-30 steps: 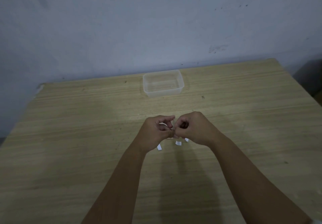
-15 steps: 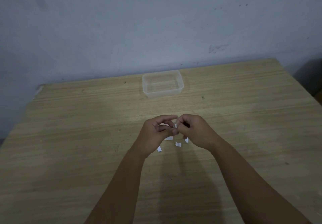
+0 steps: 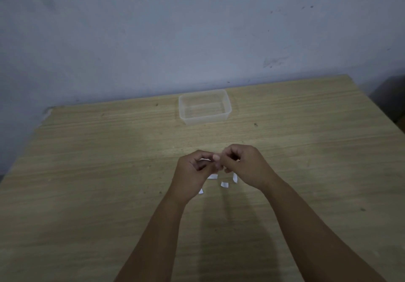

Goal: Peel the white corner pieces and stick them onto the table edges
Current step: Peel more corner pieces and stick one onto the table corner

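Observation:
My left hand (image 3: 192, 172) and my right hand (image 3: 245, 165) meet fingertip to fingertip above the middle of the wooden table (image 3: 87, 172). A small white corner piece (image 3: 205, 161) shows between the left fingers, and both hands pinch it; most of it is hidden. Several small white scraps lie on the table under the hands: one (image 3: 212, 176) between the wrists, one (image 3: 224, 184) a little nearer, one (image 3: 235, 177) by the right wrist, one (image 3: 200, 191) by the left wrist.
A clear plastic container (image 3: 205, 107) stands behind the hands near the table's far edge, with nothing visible in it. A grey-blue wall rises behind the table. The table's far left corner (image 3: 49, 110) and right edge (image 3: 377, 108) are in view.
The hands stayed together in the same spot. The fingers shifted slightly on the small white piece, and a scrap between the wrists became visible.

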